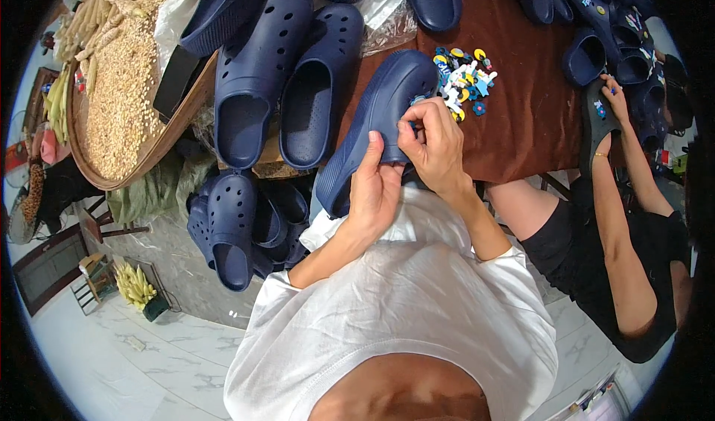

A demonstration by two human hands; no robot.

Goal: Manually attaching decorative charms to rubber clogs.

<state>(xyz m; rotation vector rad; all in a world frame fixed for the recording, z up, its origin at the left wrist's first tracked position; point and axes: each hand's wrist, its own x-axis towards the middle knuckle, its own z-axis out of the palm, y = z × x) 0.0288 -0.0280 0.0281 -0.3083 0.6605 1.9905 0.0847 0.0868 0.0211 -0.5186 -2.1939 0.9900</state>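
Both hands grip a navy clog (372, 115) at the table's near edge: left hand (375, 186) clasps its sole, right hand (436, 141) pinches its upper, fingertips hiding whatever they press. Small colourful charms (465, 78) lie just beyond, details indistinct.

Round grain tray (160, 147), yellow corn cobs (135, 283), marble floor (126, 354).

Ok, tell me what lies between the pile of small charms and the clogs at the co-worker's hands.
Bare brown tabletop only, in the head view: nothing sits between the charms and the co-worker's clogs.
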